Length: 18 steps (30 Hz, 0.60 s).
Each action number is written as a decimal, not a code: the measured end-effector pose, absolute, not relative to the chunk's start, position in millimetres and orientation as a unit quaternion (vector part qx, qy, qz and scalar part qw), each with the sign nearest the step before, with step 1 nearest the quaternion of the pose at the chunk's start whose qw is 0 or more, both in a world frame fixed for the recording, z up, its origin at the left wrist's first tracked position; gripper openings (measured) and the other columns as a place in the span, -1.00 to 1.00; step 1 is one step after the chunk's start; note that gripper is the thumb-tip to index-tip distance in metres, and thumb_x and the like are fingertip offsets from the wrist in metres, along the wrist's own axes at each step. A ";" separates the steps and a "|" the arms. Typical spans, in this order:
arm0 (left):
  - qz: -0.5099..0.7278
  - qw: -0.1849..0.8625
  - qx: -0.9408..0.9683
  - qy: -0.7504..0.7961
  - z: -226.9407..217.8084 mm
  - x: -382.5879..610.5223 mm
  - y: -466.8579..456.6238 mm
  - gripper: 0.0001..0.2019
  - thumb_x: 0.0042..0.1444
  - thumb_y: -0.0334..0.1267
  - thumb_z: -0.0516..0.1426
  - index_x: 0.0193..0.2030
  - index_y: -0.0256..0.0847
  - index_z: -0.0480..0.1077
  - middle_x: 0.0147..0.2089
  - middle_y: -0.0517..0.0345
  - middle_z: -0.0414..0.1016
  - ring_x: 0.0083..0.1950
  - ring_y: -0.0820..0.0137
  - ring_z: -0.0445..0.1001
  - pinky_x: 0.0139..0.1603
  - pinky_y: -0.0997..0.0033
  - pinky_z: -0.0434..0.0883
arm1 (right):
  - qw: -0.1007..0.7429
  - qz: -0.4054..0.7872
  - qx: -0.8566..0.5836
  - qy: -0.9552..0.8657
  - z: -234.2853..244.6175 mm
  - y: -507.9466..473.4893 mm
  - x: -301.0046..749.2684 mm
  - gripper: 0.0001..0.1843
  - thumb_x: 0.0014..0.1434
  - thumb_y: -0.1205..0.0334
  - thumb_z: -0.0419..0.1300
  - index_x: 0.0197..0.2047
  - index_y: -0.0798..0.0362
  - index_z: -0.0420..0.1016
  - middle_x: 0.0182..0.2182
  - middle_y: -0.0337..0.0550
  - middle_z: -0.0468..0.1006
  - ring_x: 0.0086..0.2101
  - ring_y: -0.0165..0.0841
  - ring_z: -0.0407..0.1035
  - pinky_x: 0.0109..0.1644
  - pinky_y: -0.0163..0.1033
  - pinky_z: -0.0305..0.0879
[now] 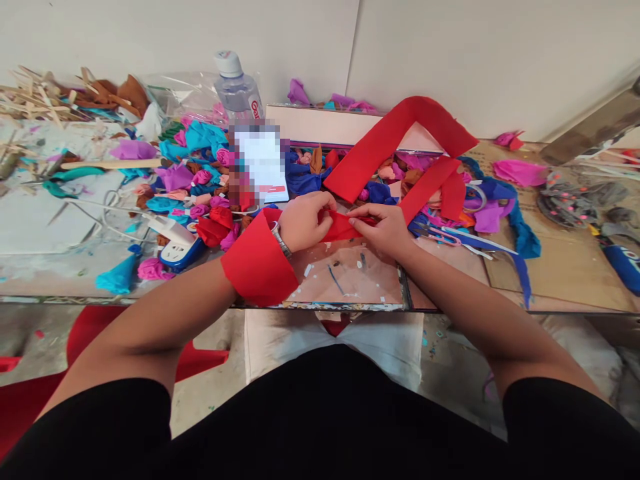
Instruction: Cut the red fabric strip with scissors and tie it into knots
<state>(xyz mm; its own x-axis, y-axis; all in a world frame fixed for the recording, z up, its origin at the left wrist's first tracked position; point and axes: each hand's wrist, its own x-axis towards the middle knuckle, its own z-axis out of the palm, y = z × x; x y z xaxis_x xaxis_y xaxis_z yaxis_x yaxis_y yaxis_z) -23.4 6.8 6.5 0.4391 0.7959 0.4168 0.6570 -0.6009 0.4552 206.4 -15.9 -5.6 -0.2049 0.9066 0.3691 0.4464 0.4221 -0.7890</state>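
Note:
A long red crepe-paper strip [395, 143] loops up over the table and comes down between my hands. My left hand [303, 220] is closed, pinching the strip's near end. My right hand [383, 227] is closed too, its fingers pressed on the same red fold just to the right. More of the red strip [257, 263] wraps around my left wrist beside a wristwatch [281, 240]. Both hands hover above a brown cardboard sheet [350, 273] at the table's front edge.
Many small paper flowers [200, 180] in pink, purple, blue and red cover the left and middle of the table. A phone [263, 163] leans upright, a water bottle [236, 87] behind it. Scissors [440, 233] lie right of my hands; a glue gun [173, 243] lies left. Wooden sticks [35, 93] pile far left.

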 end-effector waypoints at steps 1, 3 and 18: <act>0.309 0.113 0.839 0.434 6.7 -23.3 7.0 -0.77 0.14 -0.38 0.11 -0.11 -0.15 0.54 -0.13 0.05 0.67 -0.11 0.18 0.59 -0.05 0.17 0.46 | 0.427 0.276 -0.466 -0.724 -5.3 -16.0 206.1 -0.82 0.25 0.20 0.36 -0.14 0.01 0.80 -0.22 -0.14 0.80 -0.22 -0.24 0.67 -0.07 -0.18 0.54; 0.314 0.111 0.833 0.442 6.8 -23.4 8.0 -0.81 0.15 -0.37 0.12 -0.13 -0.14 0.50 -0.13 0.07 0.65 -0.10 0.20 0.57 -0.05 0.20 0.45 | 0.431 0.284 -0.470 -0.716 -4.6 -16.3 205.4 -0.82 0.24 0.19 0.36 -0.15 0.02 0.79 -0.22 -0.13 0.80 -0.22 -0.24 0.66 -0.08 -0.18 0.54; 0.345 0.158 0.849 0.369 6.7 -23.7 7.5 -0.69 0.08 -0.44 0.11 -0.04 -0.18 0.51 -0.07 0.00 0.59 -0.01 0.18 0.56 0.05 0.15 0.48 | 0.427 0.278 -0.471 -0.720 -7.6 -14.3 205.9 -0.82 0.24 0.16 0.35 -0.16 0.00 0.78 -0.23 -0.13 0.80 -0.21 -0.21 0.66 -0.03 -0.13 0.56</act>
<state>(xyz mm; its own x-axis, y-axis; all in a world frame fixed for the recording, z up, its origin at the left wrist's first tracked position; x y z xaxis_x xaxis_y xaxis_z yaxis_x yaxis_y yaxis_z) -23.7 7.5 6.7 0.4901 0.7346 0.4692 0.5165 -0.6783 0.5225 205.9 -14.3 -7.6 -0.1914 0.9158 0.3531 0.4418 0.4017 -0.8021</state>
